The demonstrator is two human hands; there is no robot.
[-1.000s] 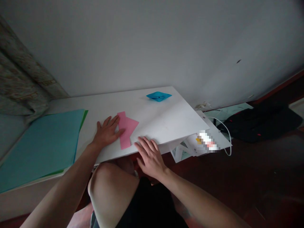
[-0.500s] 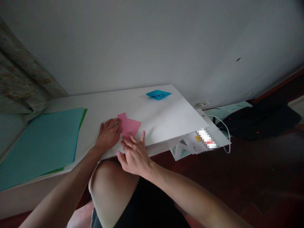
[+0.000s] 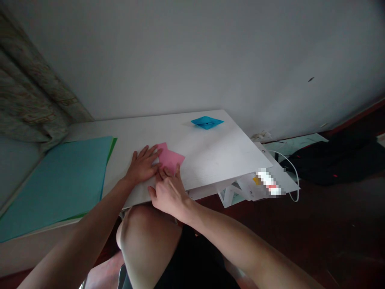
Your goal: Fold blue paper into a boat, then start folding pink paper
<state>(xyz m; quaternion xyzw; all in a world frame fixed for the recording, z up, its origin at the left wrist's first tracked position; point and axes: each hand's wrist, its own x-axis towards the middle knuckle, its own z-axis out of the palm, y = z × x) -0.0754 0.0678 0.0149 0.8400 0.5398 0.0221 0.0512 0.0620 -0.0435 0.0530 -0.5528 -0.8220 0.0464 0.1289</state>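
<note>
A pink sheet of paper (image 3: 170, 157), partly folded, lies near the front edge of a white board (image 3: 210, 148) that rests over my lap. My left hand (image 3: 142, 165) lies flat on the paper's left side, fingers stretched out. My right hand (image 3: 168, 190) presses on the paper's near end, fingers bent down onto it and covering that part. A folded blue paper boat (image 3: 207, 122) sits at the far right of the board, away from both hands.
A stack of teal and green sheets (image 3: 57, 180) lies on the left. A grey wall stands behind the board. Loose papers (image 3: 240, 188), a white cable (image 3: 293, 176) and a dark bag (image 3: 333, 160) lie on the floor to the right. My bare knee (image 3: 147, 233) is under the board.
My right hand moved left from the board's front edge onto the near end of the pink paper, which looks shorter now. My left hand stayed on the paper.
</note>
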